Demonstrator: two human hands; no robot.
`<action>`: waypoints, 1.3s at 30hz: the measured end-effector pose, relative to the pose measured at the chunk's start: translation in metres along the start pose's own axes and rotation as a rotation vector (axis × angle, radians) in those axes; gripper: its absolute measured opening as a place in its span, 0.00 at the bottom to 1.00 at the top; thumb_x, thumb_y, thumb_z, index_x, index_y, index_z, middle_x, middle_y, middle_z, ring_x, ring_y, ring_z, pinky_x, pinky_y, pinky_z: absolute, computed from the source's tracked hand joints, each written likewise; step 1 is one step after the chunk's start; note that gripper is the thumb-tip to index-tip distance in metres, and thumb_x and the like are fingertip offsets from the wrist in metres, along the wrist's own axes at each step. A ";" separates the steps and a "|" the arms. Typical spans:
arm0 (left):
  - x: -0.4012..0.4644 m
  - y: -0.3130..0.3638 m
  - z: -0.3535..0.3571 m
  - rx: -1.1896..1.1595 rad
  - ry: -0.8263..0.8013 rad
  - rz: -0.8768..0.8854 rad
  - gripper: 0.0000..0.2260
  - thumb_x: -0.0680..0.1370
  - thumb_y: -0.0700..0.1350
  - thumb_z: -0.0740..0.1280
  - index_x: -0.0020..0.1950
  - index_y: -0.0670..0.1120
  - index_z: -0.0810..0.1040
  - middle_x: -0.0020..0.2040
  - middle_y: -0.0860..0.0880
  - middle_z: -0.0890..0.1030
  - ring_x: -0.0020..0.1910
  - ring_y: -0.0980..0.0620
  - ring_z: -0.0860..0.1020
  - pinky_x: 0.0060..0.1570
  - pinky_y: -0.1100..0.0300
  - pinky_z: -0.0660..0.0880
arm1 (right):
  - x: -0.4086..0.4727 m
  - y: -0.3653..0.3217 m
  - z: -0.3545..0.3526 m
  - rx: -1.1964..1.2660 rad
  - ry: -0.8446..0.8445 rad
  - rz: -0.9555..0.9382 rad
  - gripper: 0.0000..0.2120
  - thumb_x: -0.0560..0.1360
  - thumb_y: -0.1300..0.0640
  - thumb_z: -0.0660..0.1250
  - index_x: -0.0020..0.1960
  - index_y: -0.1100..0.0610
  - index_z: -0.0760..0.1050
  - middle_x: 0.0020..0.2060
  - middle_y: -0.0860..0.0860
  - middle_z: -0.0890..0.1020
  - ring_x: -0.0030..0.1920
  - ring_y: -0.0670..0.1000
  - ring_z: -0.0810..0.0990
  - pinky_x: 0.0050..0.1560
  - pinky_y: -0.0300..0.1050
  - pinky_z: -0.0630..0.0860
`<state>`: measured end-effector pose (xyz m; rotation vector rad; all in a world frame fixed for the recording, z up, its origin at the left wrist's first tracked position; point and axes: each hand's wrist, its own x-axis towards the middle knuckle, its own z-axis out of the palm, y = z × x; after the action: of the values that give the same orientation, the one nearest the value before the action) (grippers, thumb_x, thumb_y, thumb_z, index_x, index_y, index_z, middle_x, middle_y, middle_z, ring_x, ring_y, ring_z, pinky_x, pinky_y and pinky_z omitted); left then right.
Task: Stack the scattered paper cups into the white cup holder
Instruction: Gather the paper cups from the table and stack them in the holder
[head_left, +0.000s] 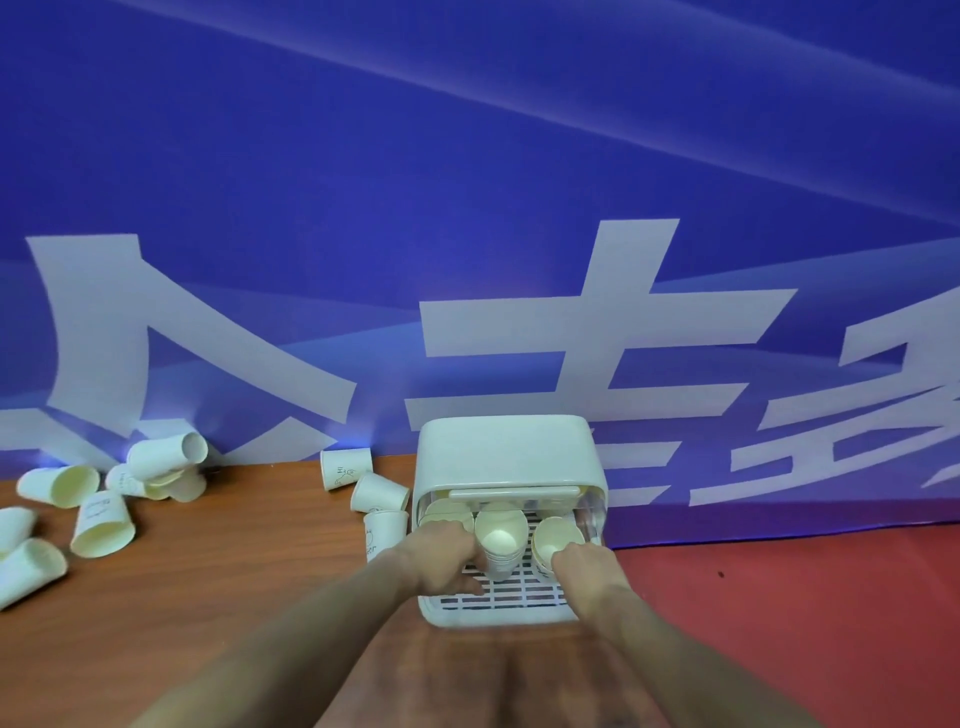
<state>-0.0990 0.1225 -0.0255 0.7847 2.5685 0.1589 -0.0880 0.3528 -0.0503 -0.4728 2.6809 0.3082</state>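
My left hand (441, 552) curls its fingers round the middle stack of cream-lined white paper cups (500, 540), which stands nearly upright, mouth up and tipped toward me, on the slotted tray of the white plastic box-shaped cup holder (506, 452) at lower centre of the frame. My right hand (584, 564) grips the right-hand cup stack (555, 538), tilted the same way. A third stack (448, 512) sits at the tray's left. Loose white paper cups (102, 525) lie scattered on the brown wooden table (208, 571) at lower left, most on their sides with long axes pointing different ways; small dark print on some is too small to read. Behind, a blue banner (467, 182) carries large white characters, cropped
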 end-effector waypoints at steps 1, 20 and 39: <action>-0.001 -0.002 0.001 0.013 -0.012 -0.008 0.18 0.76 0.57 0.68 0.64 0.52 0.79 0.57 0.48 0.83 0.56 0.45 0.79 0.53 0.55 0.75 | 0.003 -0.001 0.002 -0.002 -0.019 0.002 0.16 0.74 0.70 0.61 0.58 0.59 0.77 0.54 0.55 0.81 0.55 0.58 0.81 0.50 0.49 0.77; -0.069 -0.038 -0.009 0.140 0.013 -0.177 0.23 0.73 0.64 0.67 0.64 0.54 0.78 0.54 0.49 0.82 0.55 0.47 0.79 0.54 0.54 0.73 | -0.021 -0.079 -0.050 0.063 0.094 -0.266 0.16 0.76 0.46 0.60 0.52 0.57 0.76 0.50 0.58 0.80 0.51 0.61 0.79 0.44 0.49 0.68; -0.145 -0.149 -0.009 -0.033 0.227 -0.656 0.23 0.76 0.63 0.65 0.68 0.55 0.74 0.63 0.50 0.78 0.61 0.48 0.77 0.58 0.54 0.72 | 0.038 -0.204 -0.143 0.195 0.175 -0.227 0.15 0.78 0.51 0.63 0.63 0.54 0.74 0.57 0.56 0.78 0.55 0.58 0.78 0.52 0.49 0.75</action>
<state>-0.0714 -0.0820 0.0032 -0.1217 2.8771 0.0845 -0.0947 0.1147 0.0323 -0.7643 2.7515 -0.0630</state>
